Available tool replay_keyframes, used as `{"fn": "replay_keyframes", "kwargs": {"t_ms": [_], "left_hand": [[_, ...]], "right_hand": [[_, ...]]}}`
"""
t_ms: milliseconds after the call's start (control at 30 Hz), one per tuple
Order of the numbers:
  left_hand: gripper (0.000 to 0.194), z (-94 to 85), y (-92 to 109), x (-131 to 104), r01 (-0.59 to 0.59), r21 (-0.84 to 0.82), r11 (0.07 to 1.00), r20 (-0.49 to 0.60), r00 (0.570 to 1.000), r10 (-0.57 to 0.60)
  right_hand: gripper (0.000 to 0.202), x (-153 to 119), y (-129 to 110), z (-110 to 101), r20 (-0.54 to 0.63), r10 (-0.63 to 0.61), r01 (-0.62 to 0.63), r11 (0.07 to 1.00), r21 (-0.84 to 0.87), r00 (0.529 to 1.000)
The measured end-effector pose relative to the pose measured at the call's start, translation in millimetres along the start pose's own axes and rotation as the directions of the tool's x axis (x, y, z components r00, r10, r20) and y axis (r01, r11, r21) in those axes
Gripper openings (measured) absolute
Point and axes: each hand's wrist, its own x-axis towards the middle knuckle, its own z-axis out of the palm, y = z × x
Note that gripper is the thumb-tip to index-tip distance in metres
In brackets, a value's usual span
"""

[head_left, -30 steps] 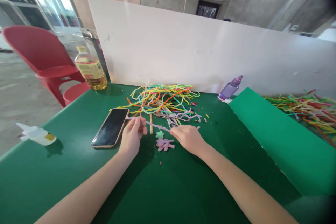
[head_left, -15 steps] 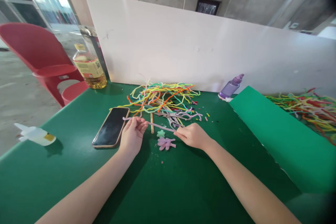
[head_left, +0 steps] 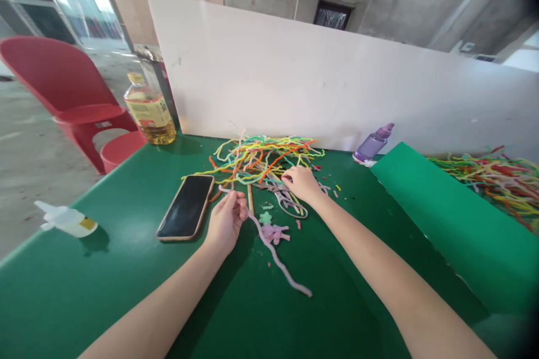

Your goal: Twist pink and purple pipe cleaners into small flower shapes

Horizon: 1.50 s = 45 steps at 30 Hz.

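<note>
My left hand (head_left: 228, 217) is closed on a pale purple pipe cleaner (head_left: 275, 256); its long end trails down to the right over the table. My right hand (head_left: 301, 182) reaches to the near edge of a pile of coloured pipe cleaners (head_left: 252, 152). Its fingers are pinched together, and what they hold, if anything, is hidden. Just below that hand lie scissors (head_left: 292, 206). Between my hands are a small green flower shape (head_left: 265, 217) and a bundle of purple loops (head_left: 275, 234), partly behind the trailing pipe cleaner. A thin wooden stick (head_left: 250, 197) lies beside my left fingers.
A phone (head_left: 186, 207) lies left of my left hand, with a white glue bottle (head_left: 69, 221) farther left. An oil bottle (head_left: 150, 112) and a purple bottle (head_left: 374, 143) stand at the back. Green board (head_left: 446, 230) and more pipe cleaners (head_left: 492, 185) occupy the right.
My right hand has let go of the purple pipe cleaner and moved up and away to the pile by the scissors. The freed end has dropped toward me. My left hand still holds it.
</note>
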Motion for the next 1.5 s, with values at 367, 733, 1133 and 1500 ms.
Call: {"fn": "replay_keyframes", "kwargs": {"t_ms": [367, 733, 1133, 1500], "left_hand": [[0.018, -0.9, 0.0, 0.5, 0.0, 0.024, 1.0, 0.008, 1.0, -0.001], [0.019, -0.6, -0.3, 0.7, 0.003, 0.04, 0.999, 0.013, 1.0, -0.004], [0.023, -2.3, -1.4, 0.7, -0.006, 0.057, 0.998, 0.025, 1.0, 0.004], [0.021, -2.5, -1.7, -0.1, -0.015, 0.052, 0.999, 0.053, 0.999, 0.012]], "right_hand": [[0.017, 40.1, -13.2, 24.8, 0.161, 0.064, -0.062, 0.998, -0.016, 0.985], [0.01, 48.6, -15.8, 31.5, 0.221, 0.14, -0.168, 0.979, 0.113, 0.965], [0.029, 74.3, -3.8, 26.5, 0.264, 0.343, -0.431, 0.655, 0.621, 0.901], [0.02, 85.7, -3.5, -35.7, -0.009, 0.422, -0.236, 0.524, 0.818, 0.906]]}}
